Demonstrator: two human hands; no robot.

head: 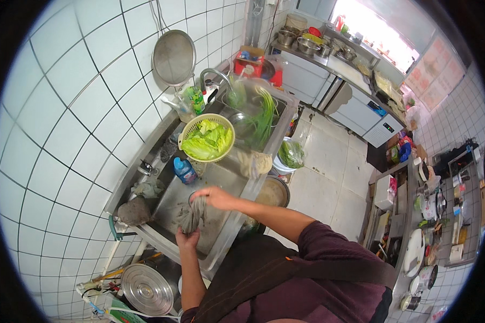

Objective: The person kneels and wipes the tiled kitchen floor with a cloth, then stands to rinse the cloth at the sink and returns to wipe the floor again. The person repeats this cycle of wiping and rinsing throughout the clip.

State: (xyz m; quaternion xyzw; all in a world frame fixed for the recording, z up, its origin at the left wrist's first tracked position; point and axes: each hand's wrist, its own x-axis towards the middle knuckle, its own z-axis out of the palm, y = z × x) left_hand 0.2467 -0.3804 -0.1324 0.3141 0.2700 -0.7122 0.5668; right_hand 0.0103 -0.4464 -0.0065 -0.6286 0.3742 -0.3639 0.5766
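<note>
A wet-looking grey cloth (192,215) hangs between my two hands over the near basin of a stainless steel sink (226,220). Its lower end is in my left hand (188,239), close to the basin's front left corner. My right hand (215,198) grips the upper end, the forearm reaching across the sink's rim. Just beyond the cloth stands a blue plastic bottle (185,171) with a blue cap. Past it, a cream plastic colander (181,146) filled with lettuce leaves (206,142) rests over the divide between basins. Parts of both hands' fingers are hidden by the cloth.
Green onions (265,117) lie in the far basin near a curved faucet (215,72). A grey rag bundle (134,211) and a small tap (146,168) occupy the sink's left ledge. A strainer (173,58) hangs on the tiled wall. Right of the sink stands a large pot (286,193).
</note>
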